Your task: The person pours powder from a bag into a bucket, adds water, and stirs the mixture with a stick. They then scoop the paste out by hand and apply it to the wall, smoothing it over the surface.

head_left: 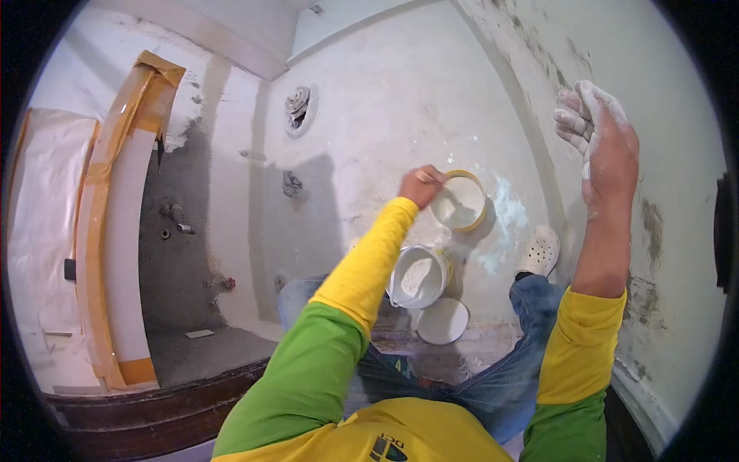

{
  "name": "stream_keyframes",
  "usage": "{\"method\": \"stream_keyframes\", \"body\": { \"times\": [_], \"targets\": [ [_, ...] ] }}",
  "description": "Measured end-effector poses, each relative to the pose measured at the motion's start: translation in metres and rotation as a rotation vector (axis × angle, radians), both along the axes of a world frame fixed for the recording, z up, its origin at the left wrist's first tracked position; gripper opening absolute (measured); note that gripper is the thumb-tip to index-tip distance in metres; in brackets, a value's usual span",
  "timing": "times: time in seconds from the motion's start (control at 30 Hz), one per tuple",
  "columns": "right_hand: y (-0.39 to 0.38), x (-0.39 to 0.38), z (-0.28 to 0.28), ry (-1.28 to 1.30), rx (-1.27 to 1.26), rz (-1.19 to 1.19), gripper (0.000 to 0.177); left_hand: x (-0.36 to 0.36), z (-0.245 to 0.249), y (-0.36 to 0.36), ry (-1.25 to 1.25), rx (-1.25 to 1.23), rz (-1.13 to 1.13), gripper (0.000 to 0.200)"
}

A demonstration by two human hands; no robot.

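Note:
At the far side of a yellow-rimmed tub (pixel 483 194), my left hand (pixel 422 185) has its fingers closed at the left edge of the rim. The tub stands on the floor and holds a pale, whitish mix with a darker patch in it. My right hand (pixel 604 142) is raised near the right wall, coated in white powder. Its fingers are loosely bent and slightly apart, and no object shows in them. Closer to me stands a white bucket (pixel 397 291) with white powder (pixel 416 276) inside. Beside it lies a round white lid (pixel 443 321).
White splashes (pixel 504 212) mark the floor right of the tub. My foot in a white clog (pixel 541 250) is beside them. Pipe fittings (pixel 292 184) and a drain opening (pixel 299 108) are at left. A taped panel (pixel 115 254) stands further left. The right wall (pixel 654 85) is stained.

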State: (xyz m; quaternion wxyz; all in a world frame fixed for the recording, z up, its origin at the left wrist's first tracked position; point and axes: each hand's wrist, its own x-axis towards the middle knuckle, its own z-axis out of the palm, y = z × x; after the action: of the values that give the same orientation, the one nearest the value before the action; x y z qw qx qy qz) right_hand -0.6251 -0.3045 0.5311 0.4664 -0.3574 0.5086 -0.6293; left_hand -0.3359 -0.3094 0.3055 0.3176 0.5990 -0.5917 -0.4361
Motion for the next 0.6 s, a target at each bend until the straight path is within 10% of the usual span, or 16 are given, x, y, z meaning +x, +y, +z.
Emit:
{"method": "stream_keyframes", "body": {
  "times": [0.13,0.3,0.5,0.6],
  "targets": [
    [-0.002,-0.002,-0.004,-0.023,-0.007,-0.002,0.038,-0.022,-0.003,0.022,0.196,0.143,-0.084,0.01],
    [-0.001,-0.002,-0.004,0.004,-0.013,-0.002,0.038,-0.002,-0.004,-0.005,-0.178,0.04,0.04,0.009],
    [-0.001,-0.001,-0.001,-0.017,-0.002,-0.007,0.039,-0.023,-0.009,0.021,0.207,0.207,-0.162,0.009],
    [0.0,-0.004,-0.002,-0.013,-0.011,0.001,0.039,0.023,-0.027,-0.018,-0.238,0.201,-0.017,0.009]
  ]
}}
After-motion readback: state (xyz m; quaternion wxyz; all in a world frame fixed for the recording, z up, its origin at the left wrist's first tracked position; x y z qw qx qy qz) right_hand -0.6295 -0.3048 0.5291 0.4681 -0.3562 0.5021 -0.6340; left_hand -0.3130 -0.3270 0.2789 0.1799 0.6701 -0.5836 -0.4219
